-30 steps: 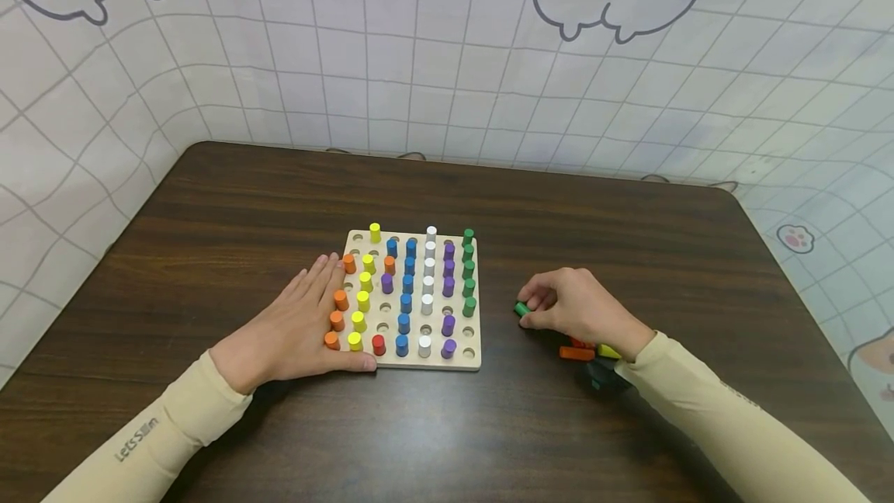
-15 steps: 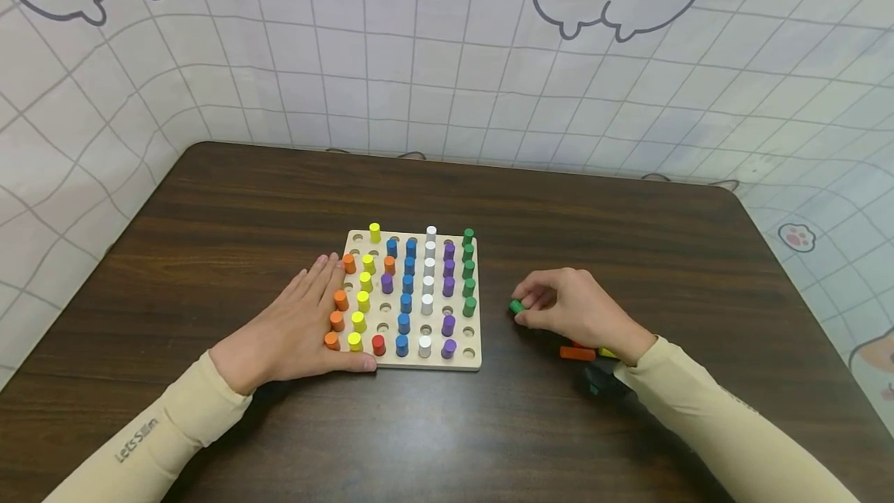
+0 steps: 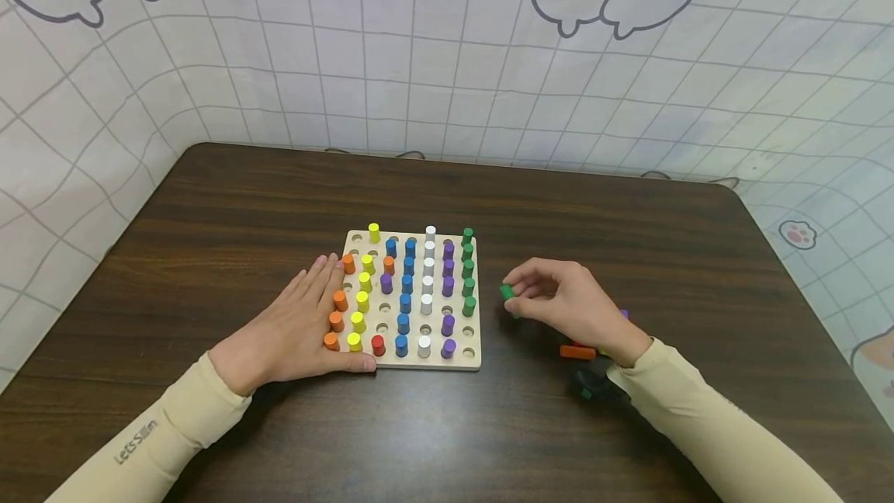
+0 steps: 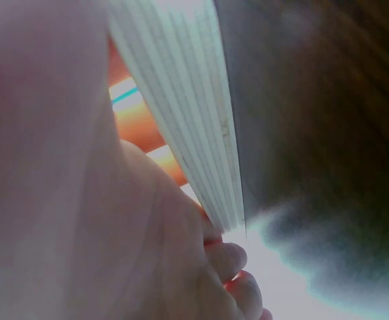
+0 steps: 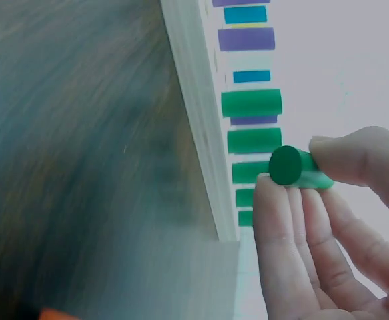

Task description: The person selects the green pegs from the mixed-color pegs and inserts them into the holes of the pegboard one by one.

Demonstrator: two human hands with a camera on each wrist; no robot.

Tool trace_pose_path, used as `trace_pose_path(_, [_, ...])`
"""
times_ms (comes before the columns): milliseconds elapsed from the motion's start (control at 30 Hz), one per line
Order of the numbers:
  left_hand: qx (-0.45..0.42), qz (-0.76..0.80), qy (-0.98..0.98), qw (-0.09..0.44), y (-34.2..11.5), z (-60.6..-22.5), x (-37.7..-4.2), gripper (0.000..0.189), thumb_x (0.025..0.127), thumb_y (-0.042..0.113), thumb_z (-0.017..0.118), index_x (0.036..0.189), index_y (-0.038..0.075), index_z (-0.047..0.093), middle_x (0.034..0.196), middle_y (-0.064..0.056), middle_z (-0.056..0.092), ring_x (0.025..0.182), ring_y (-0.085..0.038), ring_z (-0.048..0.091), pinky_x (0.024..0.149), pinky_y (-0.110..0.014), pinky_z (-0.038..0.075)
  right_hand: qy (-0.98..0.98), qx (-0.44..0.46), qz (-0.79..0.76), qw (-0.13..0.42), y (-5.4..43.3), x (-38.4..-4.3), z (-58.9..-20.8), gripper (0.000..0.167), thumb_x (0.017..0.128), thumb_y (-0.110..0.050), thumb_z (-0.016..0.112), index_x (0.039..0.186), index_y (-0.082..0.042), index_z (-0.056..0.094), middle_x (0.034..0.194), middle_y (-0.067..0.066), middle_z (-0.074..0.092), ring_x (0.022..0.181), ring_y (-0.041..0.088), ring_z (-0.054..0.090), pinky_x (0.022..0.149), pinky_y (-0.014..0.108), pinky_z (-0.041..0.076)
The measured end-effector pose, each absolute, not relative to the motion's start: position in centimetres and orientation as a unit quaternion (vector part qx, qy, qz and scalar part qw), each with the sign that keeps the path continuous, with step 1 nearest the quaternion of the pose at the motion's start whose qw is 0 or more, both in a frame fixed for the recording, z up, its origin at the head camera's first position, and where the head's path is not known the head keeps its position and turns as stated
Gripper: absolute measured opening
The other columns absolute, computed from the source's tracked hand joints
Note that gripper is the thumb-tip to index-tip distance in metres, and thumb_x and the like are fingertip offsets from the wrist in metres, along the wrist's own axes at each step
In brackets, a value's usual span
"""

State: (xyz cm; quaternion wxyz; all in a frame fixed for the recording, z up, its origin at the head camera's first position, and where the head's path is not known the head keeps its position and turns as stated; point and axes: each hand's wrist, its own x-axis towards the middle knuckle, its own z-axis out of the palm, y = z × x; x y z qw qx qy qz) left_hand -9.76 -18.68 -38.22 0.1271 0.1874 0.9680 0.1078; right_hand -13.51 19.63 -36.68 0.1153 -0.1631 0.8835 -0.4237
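Observation:
A square wooden pegboard (image 3: 475,355) lies on the table, with rows of orange, yellow, blue, white, purple and green pegs standing in it and some bare holes. My left hand (image 3: 293,328) lies flat along the board's left side, fingers straight, with the thumb at its front edge. In the left wrist view, the board's pale side (image 4: 187,100) runs past the palm. Off the board's right side, my right hand (image 3: 569,301) pinches a green peg (image 5: 297,167) between thumb and fingertips. That peg is held tilted in the head view, apart from the board.
Loose pegs lie under and beside the right wrist, including an orange peg (image 3: 577,352) and a purple peg (image 3: 624,314), others partly hidden. A dark object (image 3: 592,379) with a green bit sits by the right cuff. A patterned curtain (image 3: 447,60) surrounds the table's back and sides.
My right hand has moved a little left and away from me, carrying the green peg closer to the board and tipping it steeper. A purple peg now shows behind the wrist. The left hand stays put.

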Motion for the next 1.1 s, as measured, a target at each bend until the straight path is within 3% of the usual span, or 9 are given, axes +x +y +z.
trace_pose_path(367, [0.183,0.112,0.968,0.134,-18.5,-38.3,-9.8,0.137,0.076,0.091,0.056,0.164,-0.003,0.009,0.175,-0.023,0.009,0.162,-0.045,0.011,0.131,-0.064,0.016,0.841,-0.165,-0.501,0.118,18.5,-13.0,-37.1,0.026,0.091,-0.019,0.079,0.115,-0.015,0.070,0.106,0.007,0.072,0.095,0.021,0.070,0.083,0.025,0.060])
trace_pose_path(1100, [0.185,0.106,0.968,0.130,-18.7,-38.4,-9.8,0.137,0.077,0.091,0.056,0.164,-0.004,0.009,0.175,-0.023,0.008,0.162,-0.045,0.011,0.130,-0.064,0.018,0.798,-0.179,-0.563,0.120,16.4,-11.8,-37.7,0.028,0.090,-0.013,0.079,0.115,-0.013,0.068,0.109,0.009,0.071,0.096,0.018,0.072,0.084,0.024,0.061])
